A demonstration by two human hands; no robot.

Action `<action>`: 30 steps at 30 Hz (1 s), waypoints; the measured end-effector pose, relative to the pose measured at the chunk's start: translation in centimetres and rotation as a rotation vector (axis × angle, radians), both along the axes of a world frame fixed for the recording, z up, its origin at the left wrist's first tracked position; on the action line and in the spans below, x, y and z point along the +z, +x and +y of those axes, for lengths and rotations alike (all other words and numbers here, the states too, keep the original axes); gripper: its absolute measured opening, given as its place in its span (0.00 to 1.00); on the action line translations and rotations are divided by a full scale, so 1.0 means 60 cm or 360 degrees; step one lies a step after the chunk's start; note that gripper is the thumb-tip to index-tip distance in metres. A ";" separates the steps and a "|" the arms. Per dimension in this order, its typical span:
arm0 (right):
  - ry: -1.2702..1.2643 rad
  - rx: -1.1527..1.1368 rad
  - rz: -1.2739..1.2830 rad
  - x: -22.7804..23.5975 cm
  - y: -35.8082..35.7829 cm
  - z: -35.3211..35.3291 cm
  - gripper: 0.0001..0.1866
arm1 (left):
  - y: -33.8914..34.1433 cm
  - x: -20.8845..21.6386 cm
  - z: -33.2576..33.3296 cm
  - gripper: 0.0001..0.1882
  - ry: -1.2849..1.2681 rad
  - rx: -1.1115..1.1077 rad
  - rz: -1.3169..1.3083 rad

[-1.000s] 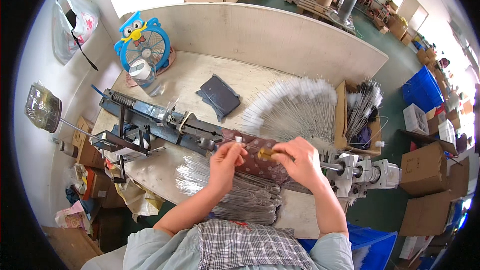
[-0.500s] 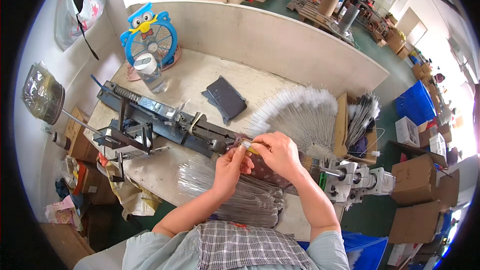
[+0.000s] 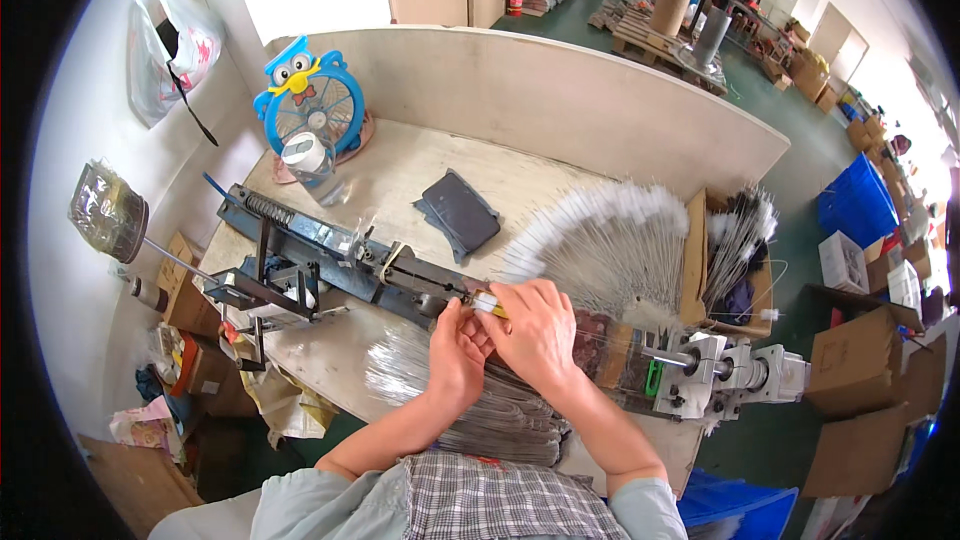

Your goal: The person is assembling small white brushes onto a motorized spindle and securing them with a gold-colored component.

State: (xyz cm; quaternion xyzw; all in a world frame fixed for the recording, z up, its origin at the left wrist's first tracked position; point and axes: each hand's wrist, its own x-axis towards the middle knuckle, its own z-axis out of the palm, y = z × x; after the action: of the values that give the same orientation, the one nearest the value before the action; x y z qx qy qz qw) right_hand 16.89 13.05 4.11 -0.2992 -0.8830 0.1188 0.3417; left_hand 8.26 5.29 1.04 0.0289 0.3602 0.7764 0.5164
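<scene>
Both hands meet at the middle of the long dark metal bench machine (image 3: 330, 255), over its rail.

Left hand (image 3: 458, 348): fingers curled and pressed together, tips up against the right hand. Whether they grip anything cannot be told; the right hand hides the tips.

Right hand (image 3: 535, 328): lies over the rail, fingers (image 3: 540, 292) bent and close together, closed on a small yellow-and-silver piece (image 3: 487, 305) that sticks out just left of the fingertips. That piece sits on the machine's rail, touching the right fingertips and just above the left thumb.

Under both wrists, toward the body: a heap of thin silver wires in clear wrap (image 3: 440, 390), touching the forearms.

Beyond the fingers, to the right: a fan of white-tipped wire brushes (image 3: 600, 240) laid on the pale wooden tabletop (image 3: 400, 170), near but apart from the right hand. Further right, a cardboard box of more brushes (image 3: 735, 240).

Right of the right wrist: a grey metal motor block (image 3: 730, 375) at the machine's end.

Beyond the fingers, to the left: a dark grey flat pad (image 3: 460, 210); well apart, a blue owl-shaped desk fan (image 3: 310, 100).
</scene>
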 end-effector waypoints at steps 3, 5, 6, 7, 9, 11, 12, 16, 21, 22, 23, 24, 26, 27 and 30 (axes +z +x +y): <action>0.0019 0.0020 0.0096 0.001 0.017 0.009 0.16 | 0.003 0.006 0.002 0.15 -0.0094 0.0002 0.0024; 0.0041 0.0038 0.0117 0.003 0.021 0.014 0.15 | 0.002 -0.002 0.003 0.08 -0.0011 0.0012 -0.0009; 0.0092 0.0112 0.0127 0.004 0.023 0.014 0.15 | 0.002 -0.003 0.003 0.08 -0.0009 0.0003 -0.0011; 0.0144 0.0186 0.0136 0.005 0.026 0.014 0.15 | 0.003 -0.004 0.003 0.06 -0.0027 0.0031 0.0033; 0.0159 0.0175 0.0109 0.005 0.026 0.013 0.14 | 0.004 -0.003 0.005 0.05 -0.0038 0.0054 0.0075; 0.0180 0.0171 0.0081 0.007 0.026 0.013 0.13 | 0.003 0.001 0.005 0.04 -0.0081 0.0066 0.0070; 0.0169 0.0182 0.0069 0.009 0.030 0.014 0.13 | 0.002 0.004 0.005 0.04 -0.0072 0.0080 0.0065; 0.0174 0.0216 -0.0012 0.003 0.055 0.023 0.13 | 0.009 0.006 0.005 0.05 -0.0065 0.0051 0.0064; 0.0113 0.0219 0.0020 0.021 0.036 0.009 0.14 | 0.006 0.000 0.004 0.06 -0.0016 -0.0004 0.0076; 0.0109 0.0231 -0.0036 0.022 0.028 0.007 0.14 | 0.003 0.001 0.001 0.07 -0.0019 0.0002 0.0040; 0.0104 0.0243 -0.0092 0.022 0.023 0.006 0.15 | 0.000 0.002 0.000 0.07 -0.0023 0.0008 0.0006; 0.0111 0.0251 -0.0094 0.021 0.022 0.008 0.15 | 0.000 0.002 0.000 0.07 -0.0017 0.0016 0.0004; 0.0069 0.0297 -0.0049 0.017 0.020 0.012 0.15 | -0.003 0.000 -0.001 0.07 0.0002 -0.0048 -0.0012; 0.0068 0.0312 -0.0054 0.015 0.019 0.012 0.15 | -0.002 -0.006 -0.001 0.07 0.0001 -0.0034 -0.0017; 0.0032 0.0308 0.0019 0.015 0.014 0.011 0.15 | -0.001 -0.017 0.002 0.11 0.0054 -0.0052 -0.0103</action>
State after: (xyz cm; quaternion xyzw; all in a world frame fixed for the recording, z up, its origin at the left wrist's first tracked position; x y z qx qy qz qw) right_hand 17.71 13.74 5.02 -0.2085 -0.9067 0.1442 0.3370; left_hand 8.20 5.39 0.02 0.0184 0.3294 0.7743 0.5400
